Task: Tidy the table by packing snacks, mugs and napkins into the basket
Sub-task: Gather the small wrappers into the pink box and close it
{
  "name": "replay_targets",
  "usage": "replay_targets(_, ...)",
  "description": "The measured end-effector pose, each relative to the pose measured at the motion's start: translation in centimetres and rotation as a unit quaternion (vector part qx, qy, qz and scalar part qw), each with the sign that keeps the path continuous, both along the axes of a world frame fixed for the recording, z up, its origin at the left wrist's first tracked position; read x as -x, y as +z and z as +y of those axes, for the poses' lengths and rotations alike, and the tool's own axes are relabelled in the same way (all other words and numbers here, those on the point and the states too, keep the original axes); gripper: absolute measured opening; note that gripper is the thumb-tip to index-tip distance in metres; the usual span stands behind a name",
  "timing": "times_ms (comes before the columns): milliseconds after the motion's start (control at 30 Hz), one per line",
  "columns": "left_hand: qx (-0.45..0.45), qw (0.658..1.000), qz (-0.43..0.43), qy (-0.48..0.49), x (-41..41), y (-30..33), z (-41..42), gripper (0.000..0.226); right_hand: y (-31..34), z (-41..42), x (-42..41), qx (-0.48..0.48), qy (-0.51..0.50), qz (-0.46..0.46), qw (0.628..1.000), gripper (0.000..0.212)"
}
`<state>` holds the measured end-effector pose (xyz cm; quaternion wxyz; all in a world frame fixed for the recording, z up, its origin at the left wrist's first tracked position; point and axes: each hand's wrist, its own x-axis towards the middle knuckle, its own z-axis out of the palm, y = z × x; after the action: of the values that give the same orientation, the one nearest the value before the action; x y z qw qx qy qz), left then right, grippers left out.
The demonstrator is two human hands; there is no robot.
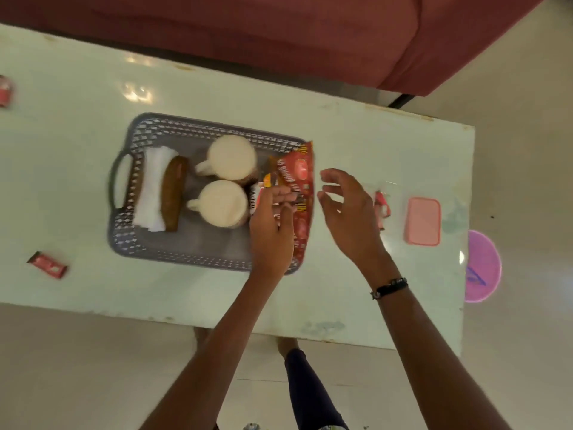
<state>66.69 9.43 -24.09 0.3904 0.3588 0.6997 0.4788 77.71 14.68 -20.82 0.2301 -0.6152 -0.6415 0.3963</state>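
A grey woven basket stands on the pale table. Inside it lie a folded white napkin, a brown snack packet and two white mugs. My left hand reaches over the basket's right end, its fingers closed on a red snack packet that leans against the rim. My right hand hovers just right of the basket, fingers spread and holding nothing. A small red-and-white wrapper lies behind my right hand.
A small red snack bar lies near the table's front left, another red packet at the far left edge. A pink lidded box sits at the right. A pink round object shows past the right edge. A maroon sofa borders the far side.
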Motion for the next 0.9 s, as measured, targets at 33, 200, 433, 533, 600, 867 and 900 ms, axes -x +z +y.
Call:
replay_targets(33,-0.003,1.000,0.006,0.018,2.0,0.2,-0.8,0.019,0.3,-0.4,2.4,-0.003,0.024,0.005,1.000,0.030)
replay_targets(200,-0.007,0.994,0.017,0.107,13.5,0.5,-5.9,0.019,0.1,-3.2,14.7,-0.015,0.132,0.040,0.990,0.030)
replay_targets(433,0.137,0.935,0.173,0.278,28.1,-4.7,-13.4,0.014,-2.0,-7.4,28.3,0.009,0.228,0.068,0.971,0.026)
replay_targets(533,0.249,0.905,0.192,0.286,31.4,-7.1,-15.3,0.029,-3.1,-8.5,31.7,0.048,0.248,0.059,0.966,0.026)
replay_targets(600,0.287,0.900,0.196,0.263,32.7,-7.8,-15.6,0.043,-3.7,-9.0,33.3,0.061,0.256,0.054,0.963,0.025)
replay_targets(867,0.252,0.933,0.078,0.244,36.6,-7.9,-14.0,0.022,-6.5,-8.1,39.0,0.091,0.284,0.000,0.955,0.025)
replay_targets(900,0.221,0.942,0.067,0.243,37.4,-7.9,-13.8,0.016,-6.8,-7.5,40.0,0.085,0.294,-0.009,0.952,0.025)
